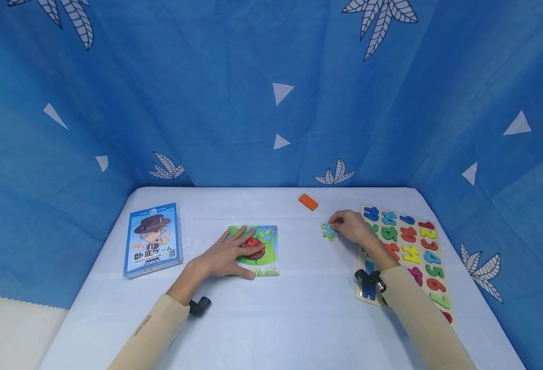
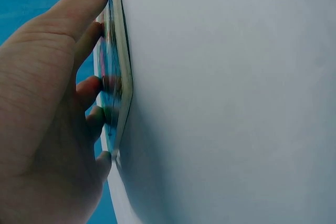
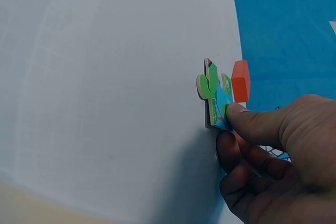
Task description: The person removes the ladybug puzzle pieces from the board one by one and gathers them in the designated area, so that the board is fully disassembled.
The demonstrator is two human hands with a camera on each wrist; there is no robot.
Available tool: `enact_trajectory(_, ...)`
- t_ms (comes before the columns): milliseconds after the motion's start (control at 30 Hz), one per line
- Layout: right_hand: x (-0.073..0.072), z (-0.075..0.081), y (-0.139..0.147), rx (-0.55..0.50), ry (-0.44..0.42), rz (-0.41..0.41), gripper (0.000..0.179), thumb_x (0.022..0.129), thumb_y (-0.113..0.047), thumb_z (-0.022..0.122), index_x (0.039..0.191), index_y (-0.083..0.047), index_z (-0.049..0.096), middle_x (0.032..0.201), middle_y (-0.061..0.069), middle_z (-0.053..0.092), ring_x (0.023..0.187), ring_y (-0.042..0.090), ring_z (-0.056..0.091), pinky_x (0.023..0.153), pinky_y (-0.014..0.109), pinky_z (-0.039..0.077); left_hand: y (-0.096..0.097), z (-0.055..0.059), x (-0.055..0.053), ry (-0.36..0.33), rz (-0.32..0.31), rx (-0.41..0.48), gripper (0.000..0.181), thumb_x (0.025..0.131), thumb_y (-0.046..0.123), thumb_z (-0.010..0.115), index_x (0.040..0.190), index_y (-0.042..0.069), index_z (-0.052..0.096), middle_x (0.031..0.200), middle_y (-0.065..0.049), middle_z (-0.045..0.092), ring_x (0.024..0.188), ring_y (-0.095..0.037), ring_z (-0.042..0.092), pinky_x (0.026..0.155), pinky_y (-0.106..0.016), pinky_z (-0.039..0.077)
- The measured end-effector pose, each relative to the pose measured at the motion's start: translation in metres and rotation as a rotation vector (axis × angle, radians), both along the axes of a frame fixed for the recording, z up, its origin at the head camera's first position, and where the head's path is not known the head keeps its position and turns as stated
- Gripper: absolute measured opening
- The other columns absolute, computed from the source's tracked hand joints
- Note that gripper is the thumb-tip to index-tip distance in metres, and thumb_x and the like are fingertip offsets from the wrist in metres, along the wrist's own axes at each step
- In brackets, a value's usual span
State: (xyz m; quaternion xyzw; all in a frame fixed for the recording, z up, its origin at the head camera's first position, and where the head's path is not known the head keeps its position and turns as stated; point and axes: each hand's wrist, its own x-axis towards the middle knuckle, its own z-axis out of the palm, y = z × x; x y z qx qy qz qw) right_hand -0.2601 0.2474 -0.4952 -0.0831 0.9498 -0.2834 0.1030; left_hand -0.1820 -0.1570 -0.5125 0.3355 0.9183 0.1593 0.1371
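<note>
A square jigsaw puzzle (image 1: 273,259) with a red ladybug picture lies on the white table. My left hand (image 1: 220,257) rests on it with fingers spread, covering its left part. In the left wrist view the fingertips press along the top of the thin puzzle board (image 2: 126,72). To the right, my right hand (image 1: 352,226) pinches a green and blue jigsaw piece (image 1: 329,235) between thumb and fingers. The right wrist view shows the knobbed outline of this jigsaw piece (image 3: 214,95) close over the tabletop, the thumb on its picture side.
An orange block (image 1: 308,202) lies near the back edge. A blue boxed game (image 1: 153,239) stands left of the puzzle. At the right, a wooden number board (image 1: 405,213) with colourful numerals lies partly under my right forearm. Blue cloth (image 1: 234,103) hangs behind the table.
</note>
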Motion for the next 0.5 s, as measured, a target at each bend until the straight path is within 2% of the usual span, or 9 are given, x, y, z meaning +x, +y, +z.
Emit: enact_trajectory(500,-0.0008,0.0043,-0.0048,0.005,-0.03,-0.005,0.011,0.096,-0.009,0.067,0.102,-0.007,0.075,0.097,0.007,0.07,0.092,0.024,0.059,0.083,0.041,0.05,-0.0018,-0.0019,-0.0012,0.002,0.002,-0.014,0.087,0.081,0.075,0.064,0.155,0.041,0.034,0.17,0.0,0.007,0.156,-0.029,0.0,0.122,-0.062,0.002)
